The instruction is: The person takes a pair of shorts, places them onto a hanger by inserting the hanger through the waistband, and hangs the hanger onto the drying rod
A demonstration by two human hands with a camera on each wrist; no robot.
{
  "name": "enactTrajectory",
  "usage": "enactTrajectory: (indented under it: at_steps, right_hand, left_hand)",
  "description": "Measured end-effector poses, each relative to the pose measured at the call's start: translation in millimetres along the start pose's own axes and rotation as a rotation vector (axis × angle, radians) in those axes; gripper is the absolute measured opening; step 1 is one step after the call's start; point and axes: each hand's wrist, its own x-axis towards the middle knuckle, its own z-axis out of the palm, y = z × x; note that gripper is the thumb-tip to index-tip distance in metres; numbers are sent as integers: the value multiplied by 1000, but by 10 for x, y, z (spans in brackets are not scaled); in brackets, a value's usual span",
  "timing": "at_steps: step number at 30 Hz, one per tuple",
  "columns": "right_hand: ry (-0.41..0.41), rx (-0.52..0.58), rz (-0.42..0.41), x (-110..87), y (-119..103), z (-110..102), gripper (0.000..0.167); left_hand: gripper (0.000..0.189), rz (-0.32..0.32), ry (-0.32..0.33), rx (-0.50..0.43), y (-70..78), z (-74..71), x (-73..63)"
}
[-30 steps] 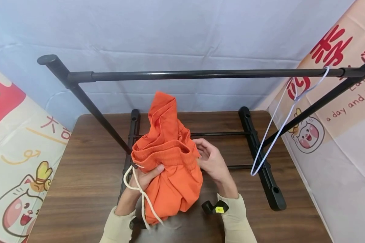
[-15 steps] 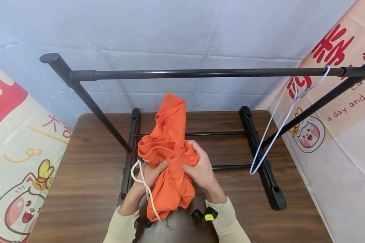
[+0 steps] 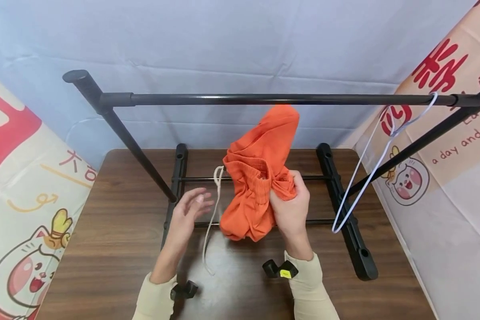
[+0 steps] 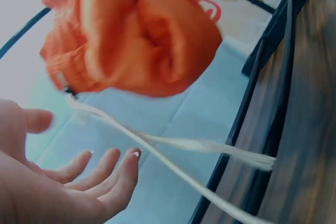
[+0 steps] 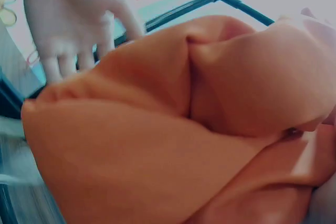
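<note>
Bunched orange drawstring shorts hang over the rack's base in the head view, gathered waistband showing. My right hand grips them by the right side, fingers mostly behind the cloth. From the waistband dangles a pale cord, off to the left. My left hand is apart from the shorts, palm turned toward them and fingers loosely bent around nothing. The left wrist view has that hand below the shorts, beside the cord. Orange folds fill most of the right wrist view.
A black rack stands on the wooden table, its top bar crossing above the shorts. On the bar's right end hangs a white wire hanger. Rack feet flank the hands, and printed cloth hangs on both sides.
The shorts have swung up and to the right in my right hand, which has taken hold of them. My left hand has let go and drawn away left; the cord now swings free.
</note>
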Motion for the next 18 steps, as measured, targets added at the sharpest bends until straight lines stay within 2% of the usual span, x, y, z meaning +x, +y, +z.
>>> enactTrajectory:
  at_steps: [2, 4, 6, 8, 10, 12, 15, 18]
  right_hand:
    - [10, -10, 8, 13, -1, -16, 37]
    - [12, -23, 10, 8, 4, -13, 38]
    - [9, -31, 7, -13, 16, 6, 39]
    - [-4, -39, -1, -50, 34, 38, 39]
    - [-42, -46, -2, -103, 48, 65, 40]
    - [-102, -47, 4, -161, 55, 99, 41]
    - [-194, -35, 26, -232, 65, 143, 44]
    - [-224, -23, 40, -258, 72, 160, 46]
  left_hand:
    - [39, 66, 0, 16, 20, -14, 1]
    - [45, 139, -35, 44, 39, 8, 0]
    - [56, 197, -118, 60, 46, 63, 0]
    - [76, 223, -234, 36, 44, 141, -3]
    - [101, 220, -347, 5, 32, 234, -10]
    - [117, 212, -407, -32, 20, 315, -22]
    - [120, 220, -398, -82, 5, 383, -45]
    - [102, 225, -324, -122, 7, 406, -63]
